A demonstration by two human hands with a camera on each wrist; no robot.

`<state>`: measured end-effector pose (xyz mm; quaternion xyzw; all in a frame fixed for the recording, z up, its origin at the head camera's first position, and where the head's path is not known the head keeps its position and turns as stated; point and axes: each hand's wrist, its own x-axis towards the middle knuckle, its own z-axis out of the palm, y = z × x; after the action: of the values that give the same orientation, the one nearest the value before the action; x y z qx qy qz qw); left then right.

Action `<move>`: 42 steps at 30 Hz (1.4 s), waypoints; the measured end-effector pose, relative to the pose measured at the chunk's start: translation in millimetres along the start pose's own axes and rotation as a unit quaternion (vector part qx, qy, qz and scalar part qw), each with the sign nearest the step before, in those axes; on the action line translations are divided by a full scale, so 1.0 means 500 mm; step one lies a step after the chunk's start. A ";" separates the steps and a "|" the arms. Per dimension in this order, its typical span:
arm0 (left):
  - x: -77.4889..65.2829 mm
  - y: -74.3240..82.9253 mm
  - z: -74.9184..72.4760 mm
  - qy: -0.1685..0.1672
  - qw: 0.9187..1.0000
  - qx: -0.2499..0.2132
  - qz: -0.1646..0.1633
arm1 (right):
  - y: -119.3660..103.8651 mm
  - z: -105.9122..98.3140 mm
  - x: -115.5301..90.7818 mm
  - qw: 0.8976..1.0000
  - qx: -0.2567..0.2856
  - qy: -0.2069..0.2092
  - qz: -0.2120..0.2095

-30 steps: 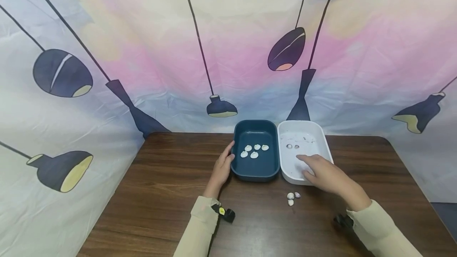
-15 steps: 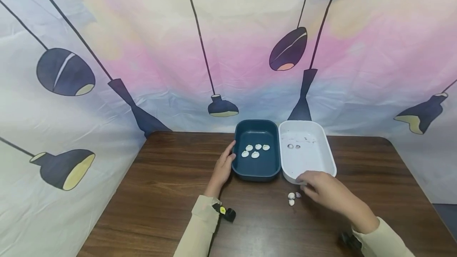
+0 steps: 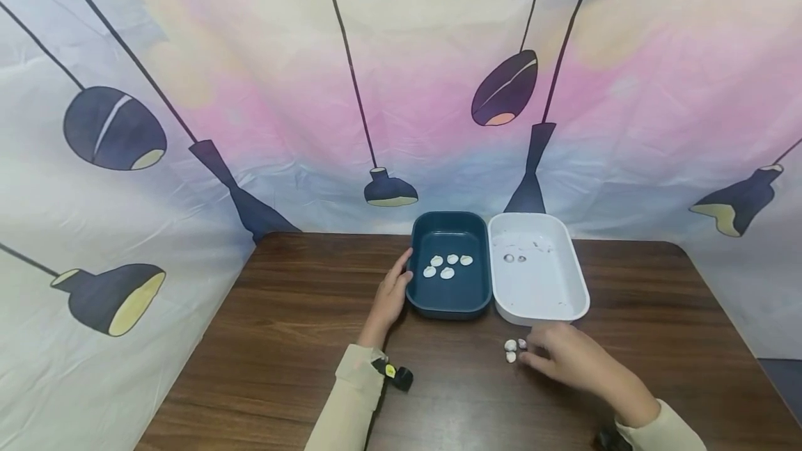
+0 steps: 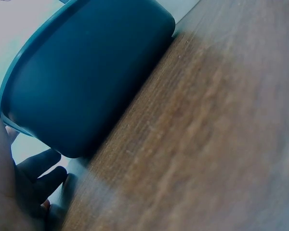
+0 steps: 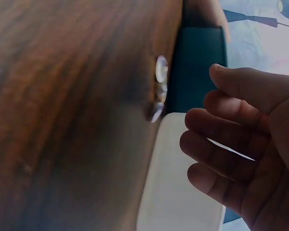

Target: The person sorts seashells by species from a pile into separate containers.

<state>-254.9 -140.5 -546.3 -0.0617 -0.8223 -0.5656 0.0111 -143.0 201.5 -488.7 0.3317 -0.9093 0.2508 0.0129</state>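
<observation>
WOODEN TABLETOP (image 3: pixel 282 326) STANDING AGAINST A PRINTED BACKDROP (image 3: pixel 263 75)

The backdrop, showing dark pendant lamps on pastel cloud colours, is hanging behind the tabletop's straight far edge. The left table edge is slanting outward toward the viewer, leaving a wide stretch of brown wood grain beside the left hand (image 3: pixel 388 296). That hand is touching the left wall of the blue tray (image 3: pixel 450 301), its fingers lying extended and slightly spread along the outside. The tray is standing near the far edge, and five white shells (image 3: pixel 447 273) are lying apart from its walls.

In front of the trays, three loose shells (image 3: pixel 510 345) are sitting clustered on the wood. Just behind them, the white tray (image 3: pixel 541 298) is standing close alongside the blue one; two small round pieces (image 3: pixel 509 257) are resting toward its left wall. The right hand (image 3: pixel 573 357) is occupying the space immediately right of the loose shells, its fingers loosely bent with a narrow thumb-to-forefinger gap; contact with the nearest shell cannot be told. Farther right, open wood is extending to the slanting right edge.
</observation>
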 end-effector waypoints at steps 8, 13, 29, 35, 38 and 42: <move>-0.001 0.000 0.001 0.002 1.000 -0.001 0.006 | 0.015 0.024 0.000 0.999 -0.027 0.011 -0.021; -0.002 0.001 0.002 0.002 1.000 -0.005 0.002 | 0.023 0.034 0.001 0.998 -0.046 0.024 -0.045; -0.002 -0.002 -0.001 -0.001 1.000 -0.005 0.008 | 0.013 0.049 0.008 0.994 -0.089 0.011 -0.057; -0.002 -0.004 0.000 -0.001 1.000 -0.008 0.007 | 0.005 0.053 0.011 0.994 -0.098 0.005 -0.051; -0.003 -0.003 0.000 -0.002 1.000 -0.006 0.008 | 0.002 0.052 0.011 0.994 -0.095 0.006 -0.052; -0.002 -0.002 -0.001 -0.002 1.000 -0.005 0.010 | 0.000 0.050 0.010 0.994 -0.090 0.005 -0.054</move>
<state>-254.0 -141.2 -547.1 -0.0709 -0.8187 -0.5697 0.0151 -143.2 187.1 -509.7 0.3766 -0.9089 0.1683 0.0612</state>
